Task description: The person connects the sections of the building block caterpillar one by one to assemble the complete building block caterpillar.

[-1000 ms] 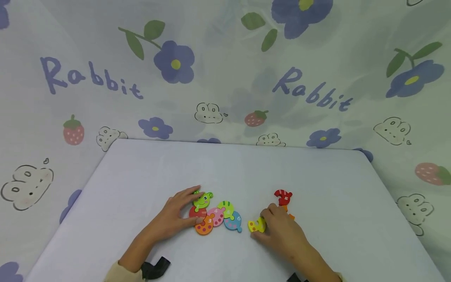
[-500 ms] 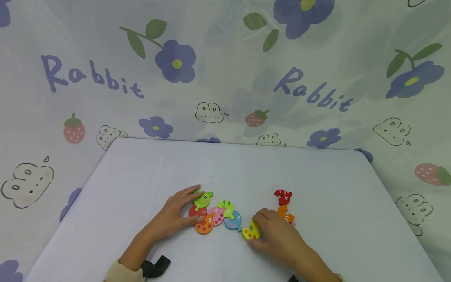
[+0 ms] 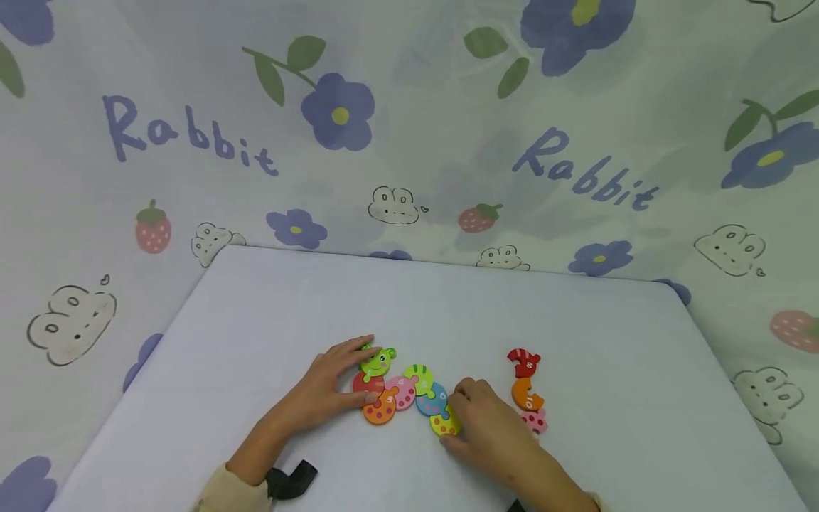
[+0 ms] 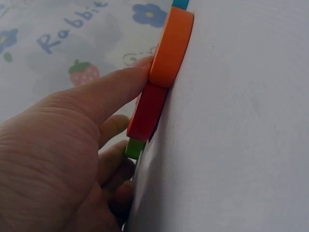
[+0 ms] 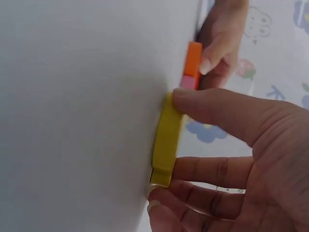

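Six pieces lie joined on the tabletop (image 3: 384,306): the green head (image 3: 377,363), the red piece (image 3: 366,383), the orange 3 (image 3: 379,411), the pink 4 (image 3: 403,397), the lime 5 (image 3: 419,373) and the blue 6 (image 3: 431,402). Against the free end of the blue 6 sits the yellow piece (image 3: 444,424), and your right grip (image 3: 493,430) pinches it between thumb and fingers, so this looks like the moment of fitting the two together. The blue knob appears to lie at the yellow notch; whether it is fully seated you cannot tell from these views.

Your left grip (image 3: 320,391) is not clenched: the thumb rests near where red meets orange, with fingers over the green head. That steadies only the far end, so the blue 6 could well slide or twist under a push. Judge your pressure by it: ease the yellow in gently, level with the tabletop, and turn it slightly if the knob catches rather than forcing it. Once seated, press lightly from above. Mind your knuckles near the red 8 (image 3: 527,364), the orange 10 (image 3: 523,395) and the dotted pink piece (image 3: 535,421).
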A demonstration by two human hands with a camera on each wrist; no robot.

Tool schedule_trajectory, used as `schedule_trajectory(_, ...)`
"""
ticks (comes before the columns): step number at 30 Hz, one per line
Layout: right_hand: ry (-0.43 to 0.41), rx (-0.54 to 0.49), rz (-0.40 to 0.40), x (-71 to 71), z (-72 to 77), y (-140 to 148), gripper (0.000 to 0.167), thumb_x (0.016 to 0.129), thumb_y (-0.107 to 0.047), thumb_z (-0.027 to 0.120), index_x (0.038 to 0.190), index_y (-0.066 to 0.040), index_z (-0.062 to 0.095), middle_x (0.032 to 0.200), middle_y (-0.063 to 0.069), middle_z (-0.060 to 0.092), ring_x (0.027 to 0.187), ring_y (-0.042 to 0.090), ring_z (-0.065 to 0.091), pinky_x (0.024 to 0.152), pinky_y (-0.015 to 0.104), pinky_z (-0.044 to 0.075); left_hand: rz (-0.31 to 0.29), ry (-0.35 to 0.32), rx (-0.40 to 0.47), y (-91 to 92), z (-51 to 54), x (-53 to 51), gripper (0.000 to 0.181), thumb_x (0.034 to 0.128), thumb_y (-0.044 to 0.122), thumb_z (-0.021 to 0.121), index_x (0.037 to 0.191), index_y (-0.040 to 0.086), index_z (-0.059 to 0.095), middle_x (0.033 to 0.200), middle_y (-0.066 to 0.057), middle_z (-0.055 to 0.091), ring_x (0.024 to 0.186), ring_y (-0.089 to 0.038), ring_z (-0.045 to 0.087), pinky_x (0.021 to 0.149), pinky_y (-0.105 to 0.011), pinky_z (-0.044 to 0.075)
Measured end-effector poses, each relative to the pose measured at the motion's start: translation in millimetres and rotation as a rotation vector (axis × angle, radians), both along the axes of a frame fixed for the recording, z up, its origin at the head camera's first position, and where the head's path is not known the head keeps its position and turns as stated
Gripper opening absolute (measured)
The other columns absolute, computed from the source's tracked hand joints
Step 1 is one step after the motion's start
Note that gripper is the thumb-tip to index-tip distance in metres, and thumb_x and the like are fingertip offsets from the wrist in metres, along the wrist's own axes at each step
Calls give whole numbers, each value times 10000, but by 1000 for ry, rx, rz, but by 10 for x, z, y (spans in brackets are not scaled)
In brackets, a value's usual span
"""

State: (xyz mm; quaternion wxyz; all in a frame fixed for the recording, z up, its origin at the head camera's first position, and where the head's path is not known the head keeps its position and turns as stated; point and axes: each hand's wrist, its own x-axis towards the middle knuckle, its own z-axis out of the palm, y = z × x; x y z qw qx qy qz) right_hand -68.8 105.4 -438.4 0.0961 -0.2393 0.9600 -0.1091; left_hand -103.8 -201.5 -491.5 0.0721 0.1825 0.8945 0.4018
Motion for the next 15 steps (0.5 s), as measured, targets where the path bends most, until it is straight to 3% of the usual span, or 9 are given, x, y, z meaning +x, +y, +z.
schedule_trajectory(8, -1, -20, -12, -3, -54, 20, 558, 782, -426, 928, 1172, -68, 754, 1167, 44, 629, 1012, 181, 539, 834, 295, 600, 5, -8, -8, 1, 27, -1, 760, 864, 464, 850, 1540, 310, 538, 1663, 78, 363, 1532, -277, 310, 1163, -659, 248)
schedule_trajectory(15, -76, -47, -35, -33, 6, 116, 604, 785, -430, 923, 1230, -73, 725, 1190, 29, 639, 1081, 200, 574, 919, 366, 590, 9, -21, -8, 14, 10, -7, 761, 860, 456, 854, 1538, 322, 537, 1662, 88, 361, 1531, -271, 311, 1163, -664, 251)
